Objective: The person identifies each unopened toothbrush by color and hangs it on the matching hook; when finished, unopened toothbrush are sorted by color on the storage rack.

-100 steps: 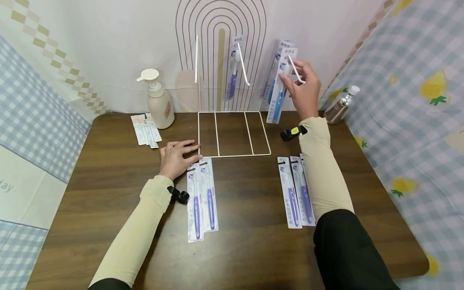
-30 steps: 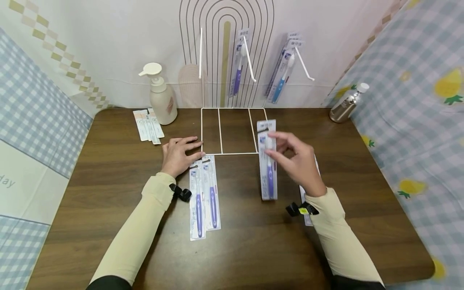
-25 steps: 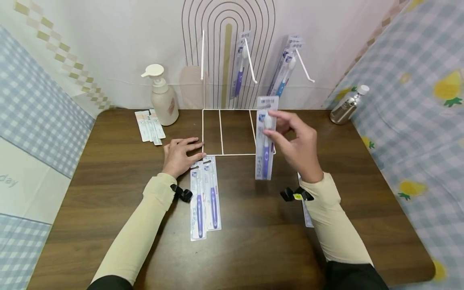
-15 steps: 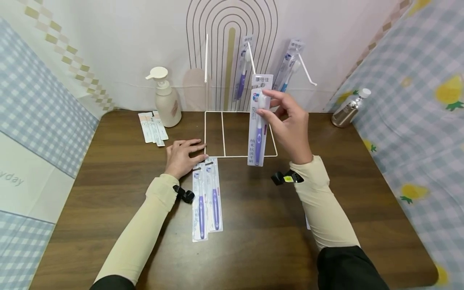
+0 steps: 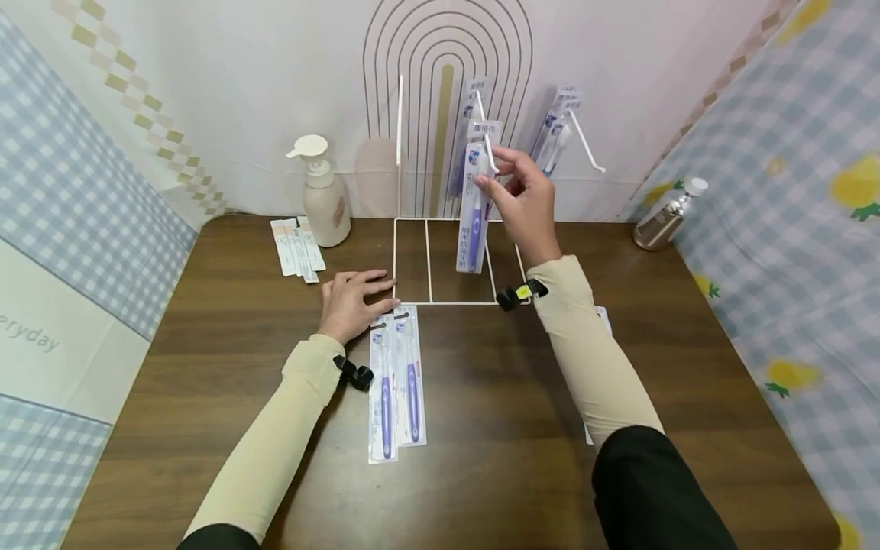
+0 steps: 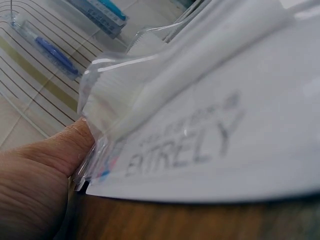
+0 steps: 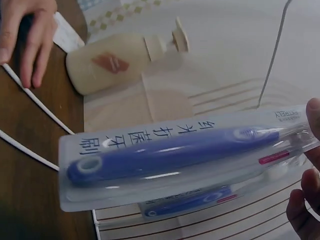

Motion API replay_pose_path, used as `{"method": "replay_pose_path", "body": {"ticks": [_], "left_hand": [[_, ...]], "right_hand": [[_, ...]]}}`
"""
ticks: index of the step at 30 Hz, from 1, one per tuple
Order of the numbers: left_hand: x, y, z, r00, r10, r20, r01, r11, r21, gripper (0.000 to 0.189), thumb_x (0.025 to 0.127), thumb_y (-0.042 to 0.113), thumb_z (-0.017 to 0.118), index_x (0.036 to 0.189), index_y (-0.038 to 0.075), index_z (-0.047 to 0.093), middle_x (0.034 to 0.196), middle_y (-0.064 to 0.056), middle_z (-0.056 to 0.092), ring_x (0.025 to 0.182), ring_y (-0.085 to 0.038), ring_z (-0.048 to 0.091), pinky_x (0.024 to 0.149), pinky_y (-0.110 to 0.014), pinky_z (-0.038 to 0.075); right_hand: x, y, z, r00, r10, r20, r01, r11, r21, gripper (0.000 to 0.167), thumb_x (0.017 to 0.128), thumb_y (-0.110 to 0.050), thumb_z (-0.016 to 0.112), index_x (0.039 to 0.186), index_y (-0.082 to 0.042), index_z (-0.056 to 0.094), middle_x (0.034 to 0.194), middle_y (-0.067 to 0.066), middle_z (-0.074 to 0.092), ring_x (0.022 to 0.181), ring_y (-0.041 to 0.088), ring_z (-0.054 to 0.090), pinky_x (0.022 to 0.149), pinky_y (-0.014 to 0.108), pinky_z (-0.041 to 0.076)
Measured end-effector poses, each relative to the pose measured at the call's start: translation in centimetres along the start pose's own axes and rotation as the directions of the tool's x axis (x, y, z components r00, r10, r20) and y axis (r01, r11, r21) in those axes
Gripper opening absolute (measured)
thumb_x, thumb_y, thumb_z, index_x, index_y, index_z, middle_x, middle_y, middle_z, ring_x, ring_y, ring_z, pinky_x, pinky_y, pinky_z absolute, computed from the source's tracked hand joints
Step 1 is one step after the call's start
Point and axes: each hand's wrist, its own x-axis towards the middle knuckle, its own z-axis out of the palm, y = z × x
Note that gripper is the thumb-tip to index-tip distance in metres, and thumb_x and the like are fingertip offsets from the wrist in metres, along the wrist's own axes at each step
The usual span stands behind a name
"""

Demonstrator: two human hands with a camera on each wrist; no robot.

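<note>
My right hand pinches a packaged purple toothbrush between thumb and fingers near its top. The pack hangs upright at the middle hook, whose white tip shows in front of the card's upper part. Behind it, another packaged purple toothbrush hangs on the same hook. My left hand rests on the table, fingertips on the left wire of the white rack base. By its thumb lie two packaged purple toothbrushes. In the right wrist view, the held toothbrush crosses the frame, fingers at its right end.
Blue packaged toothbrushes hang on the right hook. The left hook is bare. A pump bottle and small white packets stand left; a silver bottle stands right. A pack on the table is partly hidden under the right sleeve.
My right hand let go of a blue toothbrush on the right hook, then took a purple one from the table and raised it left to the middle hook. My left hand stayed put.
</note>
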Motion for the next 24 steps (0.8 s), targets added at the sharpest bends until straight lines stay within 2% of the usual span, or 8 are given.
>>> {"method": "replay_pose_path", "body": {"ticks": [5,13,17,21,24], "left_hand": [[-0.3,0.0,0.4,1.0,-0.002,0.001,0.002,1.0,-0.01,0.047,0.095,0.047,0.079,0.139,0.029,0.073,0.155,0.004,0.057,0.137,-0.031,0.043,0.11,-0.056,0.022],[-0.5,-0.1,0.8,1.0,-0.001,-0.001,0.001,1.0,-0.012,0.047,0.095,0.046,0.079,0.139,0.029,0.073,0.155,0.005,0.057,0.136,-0.03,0.044,0.11,-0.056,0.021],[-0.3,-0.1,0.7,1.0,0.003,0.003,-0.003,1.0,-0.013,0.047,0.095,0.047,0.079,0.139,0.03,0.072,0.155,0.005,0.057,0.136,-0.029,0.043,0.11,-0.056,0.021],[0.0,-0.2,0.4,1.0,0.007,-0.004,-0.007,1.0,-0.01,0.047,0.095,0.047,0.079,0.139,0.03,0.073,0.155,0.005,0.057,0.136,-0.029,0.043,0.11,-0.055,0.021],[0.1,-0.3,0.2,1.0,0.009,-0.014,-0.009,1.0,-0.009,0.047,0.095,0.047,0.079,0.138,0.03,0.073,0.154,0.006,0.058,0.135,-0.028,0.043,0.11,-0.055,0.021]], "right_hand": [[2.4,1.7,1.1,0.995,0.1,-0.001,-0.1,0.995,0.004,0.042,0.092,-0.015,0.085,0.131,-0.008,0.073,0.095,0.006,0.072,0.059,0.01,0.045,0.057,0.024,0.036],[5.1,3.7,2.0,0.985,0.174,0.013,-0.174,0.985,0.015,0.046,0.092,-0.019,0.085,0.136,-0.013,0.071,0.096,-0.001,0.067,0.062,0.011,0.041,0.06,0.027,0.035],[5.6,4.1,2.1,0.986,0.167,0.021,-0.168,0.985,0.031,0.046,0.094,-0.016,0.083,0.138,-0.011,0.069,0.1,0.002,0.068,0.062,0.01,0.04,0.061,0.027,0.035],[5.6,4.0,2.0,0.986,0.165,0.023,-0.166,0.986,0.026,0.046,0.095,-0.011,0.081,0.139,-0.008,0.067,0.118,0.009,0.069,0.066,0.01,0.043,0.065,0.026,0.037],[4.9,3.5,1.8,0.988,0.153,-0.007,-0.153,0.988,0.028,0.048,0.093,-0.009,0.084,0.138,-0.009,0.068,0.127,0.008,0.064,0.069,0.009,0.045,0.068,0.024,0.04]]}}
